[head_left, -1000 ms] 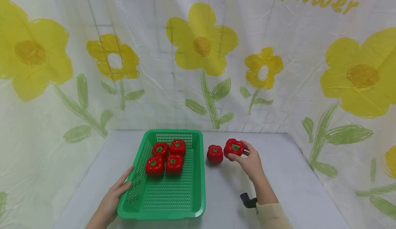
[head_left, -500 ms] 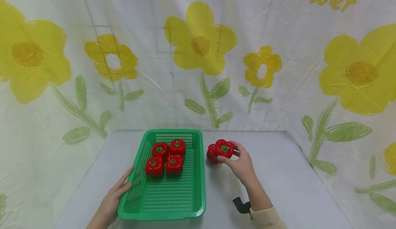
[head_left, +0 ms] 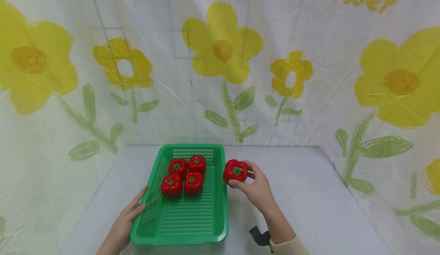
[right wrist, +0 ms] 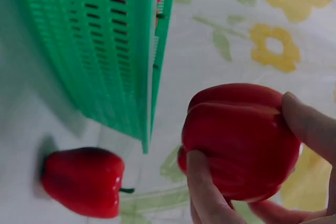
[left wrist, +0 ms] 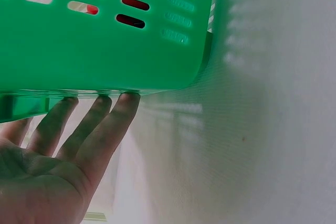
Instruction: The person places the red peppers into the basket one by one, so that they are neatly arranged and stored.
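My right hand (head_left: 256,188) holds a red bell pepper (head_left: 235,171) between thumb and fingers, beside the right rim of a green plastic basket (head_left: 222,209). In the right wrist view, this held pepper (right wrist: 239,140) is off the table, higher than another red bell pepper (right wrist: 84,182) that lies on the table by the basket. The head view hides that lower pepper behind the held one. Several red bell peppers (head_left: 194,182) sit together toward the back of the basket. My left hand (head_left: 123,220) touches the basket's left side with straight fingers (left wrist: 100,129), their tips against its wall.
The basket stands on a white table (head_left: 295,197). Behind it and at both sides hangs a white curtain (head_left: 172,113) printed with yellow flowers. A black strap-like piece (head_left: 260,236) sits at my right wrist, near the beige sleeve (head_left: 290,246).
My right hand has carried the held pepper left, from right of the table pepper to in front of it, near the basket rim. The left hand and basket stay put.
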Tool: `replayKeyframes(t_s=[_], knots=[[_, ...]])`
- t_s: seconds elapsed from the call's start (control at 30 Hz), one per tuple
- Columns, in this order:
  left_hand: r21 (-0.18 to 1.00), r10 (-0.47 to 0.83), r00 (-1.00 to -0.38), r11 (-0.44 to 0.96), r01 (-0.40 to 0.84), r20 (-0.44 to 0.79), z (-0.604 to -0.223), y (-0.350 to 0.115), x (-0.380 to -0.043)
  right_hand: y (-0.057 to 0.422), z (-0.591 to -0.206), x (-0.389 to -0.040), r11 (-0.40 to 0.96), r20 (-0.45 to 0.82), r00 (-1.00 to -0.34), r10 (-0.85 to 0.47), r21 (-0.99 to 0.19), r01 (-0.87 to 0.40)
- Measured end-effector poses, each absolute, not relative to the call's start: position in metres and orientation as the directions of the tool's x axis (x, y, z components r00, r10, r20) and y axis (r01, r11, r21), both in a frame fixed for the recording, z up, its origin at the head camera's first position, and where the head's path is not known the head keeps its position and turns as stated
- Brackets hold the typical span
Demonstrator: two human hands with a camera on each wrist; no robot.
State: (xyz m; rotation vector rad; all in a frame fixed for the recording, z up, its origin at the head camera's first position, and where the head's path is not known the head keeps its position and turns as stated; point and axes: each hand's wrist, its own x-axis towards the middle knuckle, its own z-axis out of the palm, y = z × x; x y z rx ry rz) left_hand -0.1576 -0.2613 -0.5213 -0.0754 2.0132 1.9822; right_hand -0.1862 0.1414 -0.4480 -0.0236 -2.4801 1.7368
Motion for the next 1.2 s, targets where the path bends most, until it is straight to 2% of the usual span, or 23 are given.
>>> replayKeyframes(t_s=[0.37,0.63,0.9,1.2], knots=[[0.969,0.208,-0.946,0.033,-0.247,-0.248,-0.521,-0.26,-0.158,0.116,-0.442,-0.178,0.329,0.086,-0.996,0.029,-0.942,-0.071],[0.971,0.221,-0.946,0.039,-0.236,-0.239,-0.525,-0.264,-0.158,0.091,-0.441,-0.173,0.341,0.069,-0.995,-0.067,-0.936,-0.088],[0.97,0.231,-0.943,0.035,-0.239,-0.241,-0.525,-0.262,-0.158,0.071,-0.441,-0.167,0.39,-0.003,-0.996,-0.085,-0.92,-0.031],[0.971,0.215,-0.946,0.063,-0.233,-0.241,-0.522,-0.265,-0.157,0.042,-0.448,-0.161,0.404,-0.025,-0.99,-0.142,-0.914,-0.035]])
